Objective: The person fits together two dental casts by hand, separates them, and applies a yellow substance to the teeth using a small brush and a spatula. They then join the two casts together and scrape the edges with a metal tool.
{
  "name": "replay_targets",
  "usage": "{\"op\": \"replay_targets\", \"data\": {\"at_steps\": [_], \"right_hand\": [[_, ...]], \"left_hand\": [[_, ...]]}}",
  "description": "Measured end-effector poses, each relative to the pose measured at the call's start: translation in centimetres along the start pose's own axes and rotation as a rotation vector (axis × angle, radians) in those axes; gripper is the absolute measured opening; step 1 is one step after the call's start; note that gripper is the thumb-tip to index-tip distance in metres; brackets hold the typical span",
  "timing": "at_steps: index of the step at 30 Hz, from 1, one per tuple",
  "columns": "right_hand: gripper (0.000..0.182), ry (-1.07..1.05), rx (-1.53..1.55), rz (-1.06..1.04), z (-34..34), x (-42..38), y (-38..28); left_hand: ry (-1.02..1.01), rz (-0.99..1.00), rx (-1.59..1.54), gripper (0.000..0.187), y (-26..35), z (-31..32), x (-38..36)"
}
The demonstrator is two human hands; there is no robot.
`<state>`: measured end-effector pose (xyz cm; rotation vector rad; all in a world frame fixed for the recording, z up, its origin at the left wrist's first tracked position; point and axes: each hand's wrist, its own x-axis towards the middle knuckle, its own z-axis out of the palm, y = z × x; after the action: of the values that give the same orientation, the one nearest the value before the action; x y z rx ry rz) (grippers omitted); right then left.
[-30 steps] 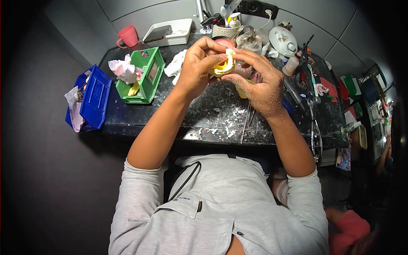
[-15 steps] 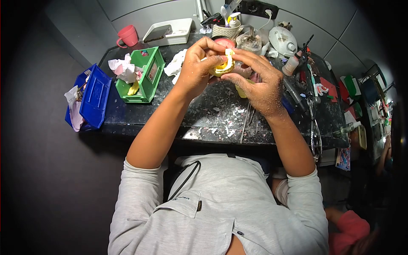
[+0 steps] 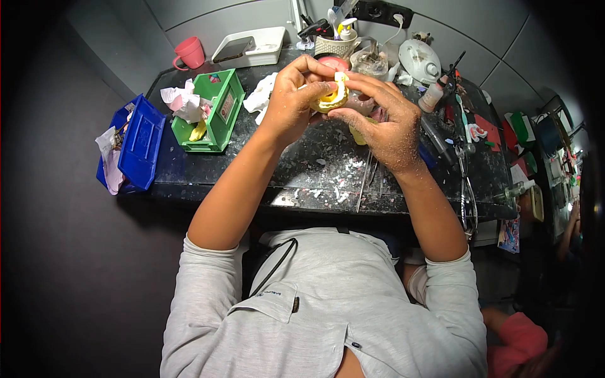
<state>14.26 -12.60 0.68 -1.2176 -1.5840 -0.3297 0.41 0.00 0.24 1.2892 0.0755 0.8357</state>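
Holding yellow dental cast (image 3: 332, 98) above far table (image 3: 302, 170), left hand (image 3: 291, 101) and right hand (image 3: 386, 123) both pinched shut on its rim; looks light, stiff, brittle, dusty, so edges only.

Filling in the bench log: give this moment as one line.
left hand: grips yellow dental cast | right hand: pinches same cast | height: above black worktop | green bin: untouched

dark speckled bench (image 3: 296, 170) bearing green bin (image 3: 211, 113), scraps (image 3: 343, 179).
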Motion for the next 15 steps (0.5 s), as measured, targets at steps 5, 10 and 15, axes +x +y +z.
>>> {"op": "replay_targets", "data": {"at_steps": [5, 10, 15], "right_hand": [[0.045, 0.006, -0.007, -0.019, 0.19, -0.12, 0.39], [0.044, 0.0, 0.003, -0.005, 0.11, -0.03, 0.2], [0.043, 0.002, 0.005, -0.007, 0.16, -0.1, 0.32]], "left_hand": [[0.01, -0.018, -0.015, 0.016, 0.1, 0.12, -0.01], [0.015, -0.009, -0.016, 0.016, -0.14, -0.06, 0.07], [0.018, -0.004, -0.012, 0.017, -0.17, -0.07, 0.06]]}}
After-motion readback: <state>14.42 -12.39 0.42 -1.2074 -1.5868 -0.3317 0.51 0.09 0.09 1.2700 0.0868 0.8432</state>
